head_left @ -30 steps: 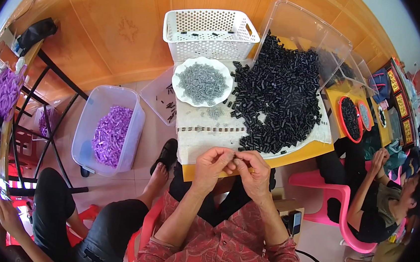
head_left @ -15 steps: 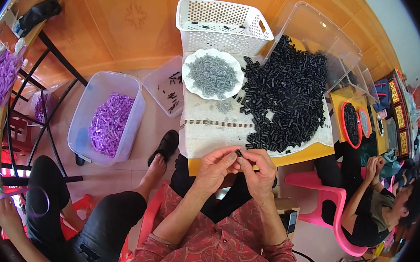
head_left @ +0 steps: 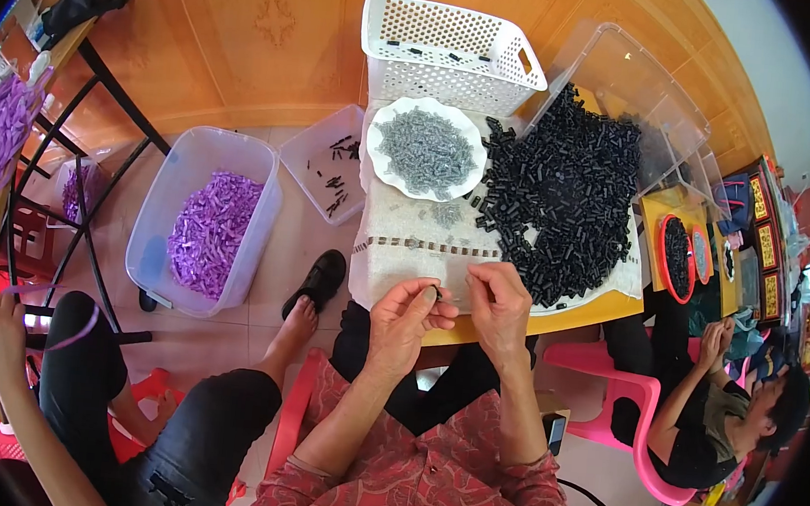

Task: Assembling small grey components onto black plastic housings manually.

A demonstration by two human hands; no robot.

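Above the front edge of the table, my left hand (head_left: 403,322) is closed in a pinch on a small black plastic piece (head_left: 436,293), mostly covered by the fingers. My right hand (head_left: 499,308) is a little apart from it, thumb and fingertips pressed together. Whatever sits in that pinch is too small to make out. Just beyond the right hand lies a big heap of short black plastic pieces (head_left: 564,199). A white scalloped plate (head_left: 379,176) filled with small clear-grey pieces (head_left: 427,147) stands farther off to the left, on a pale cloth (head_left: 384,220).
A white perforated basket (head_left: 410,80) stands behind the plate. A clear bin (head_left: 665,88) borders the heap. On the floor, left, are a tub (head_left: 149,231) of purple pieces and a clear lid (head_left: 309,163). One person works at far left, another on a pink chair (head_left: 646,419).
My hands, which met around the black piece, have separated. The right moved away with its fingers pinched, while the left kept the piece. The view has shifted slightly.
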